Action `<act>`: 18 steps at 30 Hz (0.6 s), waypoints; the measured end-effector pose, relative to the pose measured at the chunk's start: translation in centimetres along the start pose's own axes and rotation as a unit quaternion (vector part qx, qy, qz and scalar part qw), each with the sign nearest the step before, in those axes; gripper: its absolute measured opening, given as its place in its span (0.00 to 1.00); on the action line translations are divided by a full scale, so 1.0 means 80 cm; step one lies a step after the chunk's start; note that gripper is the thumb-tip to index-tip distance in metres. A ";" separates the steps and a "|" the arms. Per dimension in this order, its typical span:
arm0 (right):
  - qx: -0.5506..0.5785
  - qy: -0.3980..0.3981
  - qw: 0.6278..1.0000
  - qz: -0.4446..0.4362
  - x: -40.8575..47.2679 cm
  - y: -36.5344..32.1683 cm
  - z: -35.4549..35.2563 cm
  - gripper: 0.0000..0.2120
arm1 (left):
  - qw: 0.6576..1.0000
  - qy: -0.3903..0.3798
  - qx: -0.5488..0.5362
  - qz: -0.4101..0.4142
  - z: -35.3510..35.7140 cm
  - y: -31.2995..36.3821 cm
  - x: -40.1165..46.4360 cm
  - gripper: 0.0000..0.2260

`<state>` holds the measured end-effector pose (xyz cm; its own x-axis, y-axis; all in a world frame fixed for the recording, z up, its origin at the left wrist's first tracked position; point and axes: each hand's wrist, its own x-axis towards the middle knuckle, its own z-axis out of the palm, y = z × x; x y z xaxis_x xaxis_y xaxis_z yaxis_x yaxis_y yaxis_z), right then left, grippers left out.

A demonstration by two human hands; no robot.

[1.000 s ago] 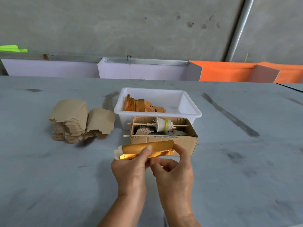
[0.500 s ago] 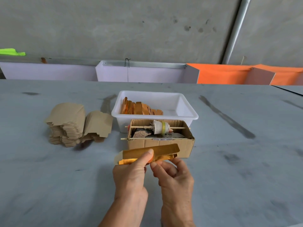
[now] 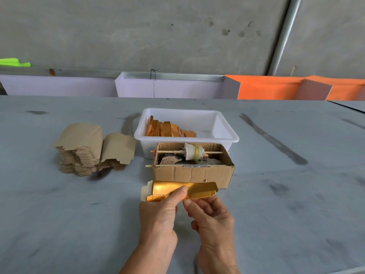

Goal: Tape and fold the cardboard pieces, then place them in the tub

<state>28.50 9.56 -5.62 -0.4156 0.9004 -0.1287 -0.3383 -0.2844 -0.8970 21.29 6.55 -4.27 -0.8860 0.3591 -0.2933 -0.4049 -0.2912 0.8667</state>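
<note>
A folded gold cardboard piece (image 3: 199, 189) is held just above the grey table, in front of a small brown box. My left hand (image 3: 160, 212) pinches it with the thumb on top, near its middle. My right hand (image 3: 211, 216) touches its lower edge from below with curled fingers. Behind the brown box stands the white tub (image 3: 225, 129), with several folded orange-gold pieces (image 3: 167, 129) standing in its left half. A stack of flat brown cardboard pieces (image 3: 83, 149) lies to the left of the tub.
The open brown cardboard box (image 3: 193, 173) holds a tape roll on a wooden stick (image 3: 192, 152) and some dark scraps. White and orange bins (image 3: 171, 88) line the table's far edge below a concrete wall. Dark smears mark the table (image 3: 296, 194).
The gold piece has sunk lower and nearer to me. My right thumb has come off its right end and my right fingers now sit under its lower edge. The view has tilted upward.
</note>
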 end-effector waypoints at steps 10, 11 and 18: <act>0.071 -0.020 0.988 0.132 -0.002 -0.005 -0.007 0.05 | 1.000 -0.009 0.010 -0.006 -0.003 -0.015 0.000 0.10; 0.090 -0.017 0.985 0.146 -0.002 -0.006 -0.006 0.04 | 1.000 -0.021 0.004 -0.016 -0.002 -0.016 0.000 0.10; 0.089 0.039 0.986 0.134 0.006 -0.004 -0.016 0.08 | 0.996 -0.087 0.021 -0.029 -0.014 -0.021 0.001 0.07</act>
<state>29.50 10.55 -5.95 -0.4462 0.8053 -0.3902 -0.3705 -0.5632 -0.7386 21.69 6.10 -6.20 -0.8075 0.5238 -0.2713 -0.4407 -0.2299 0.8677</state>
